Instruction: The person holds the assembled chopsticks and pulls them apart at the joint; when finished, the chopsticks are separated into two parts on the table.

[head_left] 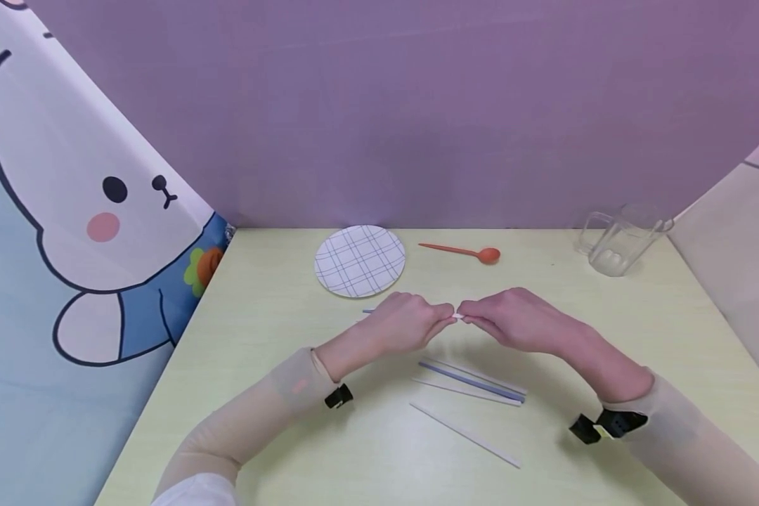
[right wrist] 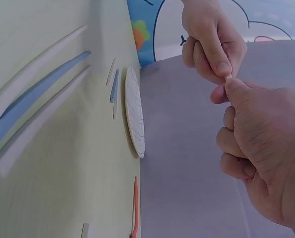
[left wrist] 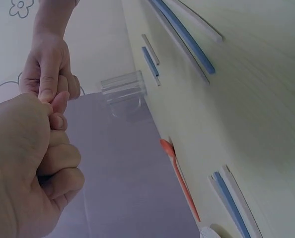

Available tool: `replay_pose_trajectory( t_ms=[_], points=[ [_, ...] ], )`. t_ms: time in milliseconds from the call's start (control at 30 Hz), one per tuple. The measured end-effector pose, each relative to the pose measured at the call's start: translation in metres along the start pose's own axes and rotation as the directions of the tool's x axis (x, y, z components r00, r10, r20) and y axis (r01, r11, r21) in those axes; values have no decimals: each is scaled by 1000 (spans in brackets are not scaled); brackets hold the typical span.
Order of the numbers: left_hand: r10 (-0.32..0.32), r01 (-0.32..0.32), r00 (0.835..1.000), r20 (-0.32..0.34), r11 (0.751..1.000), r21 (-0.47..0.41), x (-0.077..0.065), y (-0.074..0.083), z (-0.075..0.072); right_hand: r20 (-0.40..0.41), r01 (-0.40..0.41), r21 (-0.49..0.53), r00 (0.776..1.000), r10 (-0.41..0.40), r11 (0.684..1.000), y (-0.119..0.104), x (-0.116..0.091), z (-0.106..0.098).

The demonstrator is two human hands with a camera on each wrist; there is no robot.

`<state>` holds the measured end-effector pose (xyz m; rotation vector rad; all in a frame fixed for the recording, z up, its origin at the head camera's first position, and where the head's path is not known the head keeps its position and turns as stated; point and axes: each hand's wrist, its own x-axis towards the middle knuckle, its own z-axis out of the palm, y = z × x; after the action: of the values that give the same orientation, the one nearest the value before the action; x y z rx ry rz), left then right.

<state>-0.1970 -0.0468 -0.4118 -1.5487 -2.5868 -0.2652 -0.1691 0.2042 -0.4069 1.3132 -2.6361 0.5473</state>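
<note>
Stick (head_left: pixel 458 315) sits btwn L hand (head_left: pixel 411 323) and R hand (head_left: pixel 528 320), approx. level w/ both: to the R of L hand's fingertips, to the L of R hand's, neither clearly nearer. Only a short white bit shows; its long axis seems to run side to side, hand to hand, but the ends are hidden, so can't tell length. L hand pinches it, thumb vs. index, other fingers curled in; R hand mirrors that w/ the same pinch. Tips nearly meet. Both hands are up off the bench (head_left: pixel 354 457), backs toward the head cam, angled in from the near corners.

Below, near first: lone stick (head_left: pixel 464 435), white, slanting away to the L. Just past it, blue stick (head_left: pixel 471 381) w/ a white stick (head_left: pixel 468 392) on its near side, approx. same slant. Farther, far stick (right wrist: pixel 114 87), also blue, lies by the plate, mostly behind L hand in head view. At back: plate (head_left: pixel 360 261), L of ctr.; spoon (head_left: pixel 459 251) to its R, bowl end R; clear jug (head_left: pixel 616 249), far R.
</note>
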Motion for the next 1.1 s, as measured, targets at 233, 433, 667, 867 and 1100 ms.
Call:
replay_pose_trajectory(
  t_ms=[233, 433, 667, 867, 1100],
  points=[
    [-29, 30, 999, 17, 999, -19, 2, 2, -2, -8, -5, 2, 1000, 5, 1000, -1, 0, -3],
    [-49, 50, 998, 32, 999, -23, 3, 4, -2, 3, -3, 11, 1000, 3, 1000, 1, -1, -3],
    [-22, 22, 999, 31, 999, -31, 3, 4, 1, 23, 3, 23, 1000, -4, 1000, 4, -4, -5],
    [-25, 26, 999, 33, 999, -39, 4, 1, 4, 34, -22, 38, 999, 21, 999, 4, -3, -3],
    [-14, 15, 999, 40, 1000, -11, 6, -3, 7, 1, 34, 31, 999, -34, 999, 10, -3, -1]
  ],
)
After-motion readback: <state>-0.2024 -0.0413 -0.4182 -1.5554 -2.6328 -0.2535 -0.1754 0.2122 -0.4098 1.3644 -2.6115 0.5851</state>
